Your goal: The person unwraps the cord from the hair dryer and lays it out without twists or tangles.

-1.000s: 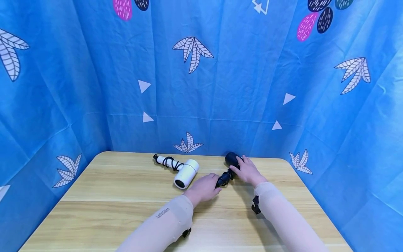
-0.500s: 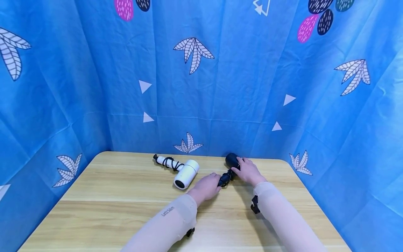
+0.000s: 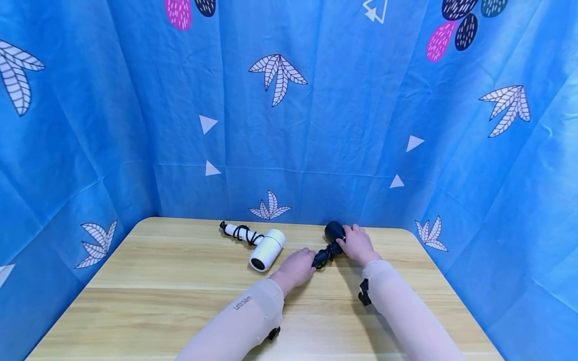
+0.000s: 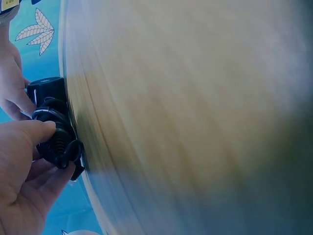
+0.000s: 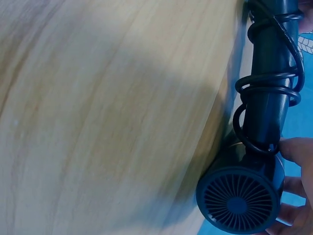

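A black hair dryer [image 3: 332, 237] lies on the wooden table [image 3: 180, 291] near its far edge, with its cord wound round the handle. My left hand [image 3: 310, 260] pinches the handle's end between thumb and fingers; the left wrist view shows that left hand [image 4: 57, 149] on the black handle tip [image 4: 51, 132]. My right hand [image 3: 346, 235] curls over the dryer's round body. In the right wrist view the black dryer [image 5: 261, 122] shows its rear grille [image 5: 238, 204], and my right hand's fingertips [image 5: 297, 149] touch its side.
A white hair dryer [image 3: 266, 248] with a black cord wrapped round its handle [image 3: 239, 232] lies just left of my left hand. A blue patterned curtain [image 3: 289, 125] closes in the table at the back and both sides. Bare tabletop stretches toward the near edge.
Both hands stay on the black dryer. My left hand has crept slightly toward the handle's end, and my right hand's fingers have settled a little further over the body.
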`<state>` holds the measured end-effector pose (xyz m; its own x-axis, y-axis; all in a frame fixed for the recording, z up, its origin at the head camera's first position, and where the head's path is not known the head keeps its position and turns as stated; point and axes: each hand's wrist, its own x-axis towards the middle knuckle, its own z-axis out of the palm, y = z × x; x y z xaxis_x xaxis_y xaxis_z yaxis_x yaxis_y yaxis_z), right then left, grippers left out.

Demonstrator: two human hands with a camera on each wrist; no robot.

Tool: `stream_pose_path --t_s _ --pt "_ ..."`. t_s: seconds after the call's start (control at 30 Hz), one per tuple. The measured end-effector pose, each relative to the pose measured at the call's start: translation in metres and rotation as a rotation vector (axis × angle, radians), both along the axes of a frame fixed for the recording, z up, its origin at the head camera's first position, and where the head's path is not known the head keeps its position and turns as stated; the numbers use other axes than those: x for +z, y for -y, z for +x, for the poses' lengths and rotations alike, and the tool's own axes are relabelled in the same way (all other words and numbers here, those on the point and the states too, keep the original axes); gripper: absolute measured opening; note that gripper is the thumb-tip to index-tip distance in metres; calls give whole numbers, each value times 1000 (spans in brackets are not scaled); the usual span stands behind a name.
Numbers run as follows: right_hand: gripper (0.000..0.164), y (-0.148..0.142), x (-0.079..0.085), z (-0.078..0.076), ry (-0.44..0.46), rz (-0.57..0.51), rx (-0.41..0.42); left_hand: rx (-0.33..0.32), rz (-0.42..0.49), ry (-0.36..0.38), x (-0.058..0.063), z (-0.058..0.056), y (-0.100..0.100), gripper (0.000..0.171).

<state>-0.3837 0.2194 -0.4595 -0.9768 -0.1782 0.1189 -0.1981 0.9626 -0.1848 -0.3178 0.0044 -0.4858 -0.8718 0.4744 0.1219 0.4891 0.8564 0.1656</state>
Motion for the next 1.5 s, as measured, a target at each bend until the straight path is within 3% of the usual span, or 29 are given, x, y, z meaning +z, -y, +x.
stream_pose_path --t_s 0.43,0.8,1.07,1.5 --pt "58 -5 -6 -7 -11 -76 -54 49 7 24 3 0 0 38" --pt "76 -11 -6 -7 171 -141 -115 60 15 26 3 2 -2 50" --pt "77 -13 -6 -7 282 -215 -86 85 -2 39 4 1 -7 53" --pt "78 -19 1 -6 431 -332 -125 87 -47 16 0 -4 -9 57"
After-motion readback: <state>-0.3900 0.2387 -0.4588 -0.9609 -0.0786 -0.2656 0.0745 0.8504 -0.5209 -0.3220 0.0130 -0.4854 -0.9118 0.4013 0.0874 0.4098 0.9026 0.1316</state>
